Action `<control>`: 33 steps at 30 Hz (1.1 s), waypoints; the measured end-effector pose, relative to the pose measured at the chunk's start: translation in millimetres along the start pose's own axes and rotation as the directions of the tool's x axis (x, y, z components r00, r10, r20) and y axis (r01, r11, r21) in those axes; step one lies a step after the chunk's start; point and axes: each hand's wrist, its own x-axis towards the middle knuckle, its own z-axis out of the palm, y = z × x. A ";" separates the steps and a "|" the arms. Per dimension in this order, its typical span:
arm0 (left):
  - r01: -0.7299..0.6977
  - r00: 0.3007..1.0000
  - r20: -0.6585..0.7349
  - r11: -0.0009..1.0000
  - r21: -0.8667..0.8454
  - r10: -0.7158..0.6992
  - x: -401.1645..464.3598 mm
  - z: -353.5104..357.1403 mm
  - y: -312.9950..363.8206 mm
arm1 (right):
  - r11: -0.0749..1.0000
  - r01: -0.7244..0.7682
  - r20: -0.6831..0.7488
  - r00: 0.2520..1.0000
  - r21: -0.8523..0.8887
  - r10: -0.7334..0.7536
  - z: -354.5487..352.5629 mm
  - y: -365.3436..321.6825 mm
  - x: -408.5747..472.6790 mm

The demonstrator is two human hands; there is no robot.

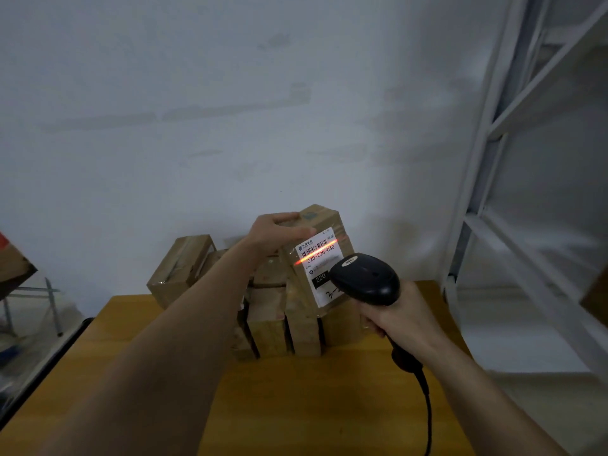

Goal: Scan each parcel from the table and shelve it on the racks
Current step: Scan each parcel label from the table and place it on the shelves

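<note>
My left hand [274, 233] grips the top of a brown cardboard parcel [324, 222], holding it tilted above the pile. Its white shipping label [320, 258] faces me, and a red scan line crosses the barcode. My right hand [399, 319] is wrapped around the handle of a black barcode scanner [365, 279], whose head points at the label from just below and right of it. The scanner's black cable [426, 406] hangs down over the table.
Several more taped cardboard parcels [273, 320] stand packed together on the yellow wooden table [296, 406], with another parcel [179, 269] leaning at the back left. White metal racks [513, 133] rise on the right. A white wall is behind.
</note>
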 end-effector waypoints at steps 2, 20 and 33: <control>-0.002 1.000 -0.003 1.000 0.016 0.002 -1.8 4.2 2.2 | 1.000 -0.003 0.002 1.000 -0.013 0.003 -4.7 1.1 -3.3; 0.016 0.997 -0.076 0.999 -0.038 -0.019 -40.4 52.9 0.4 | 0.996 -0.081 0.075 0.994 0.049 0.077 -37.7 22.5 -32.8; 0.440 0.896 0.260 0.796 -0.416 -0.360 -116.4 112.7 -30.5 | 0.917 -0.078 -0.222 0.959 0.391 0.177 -49.3 19.0 -124.2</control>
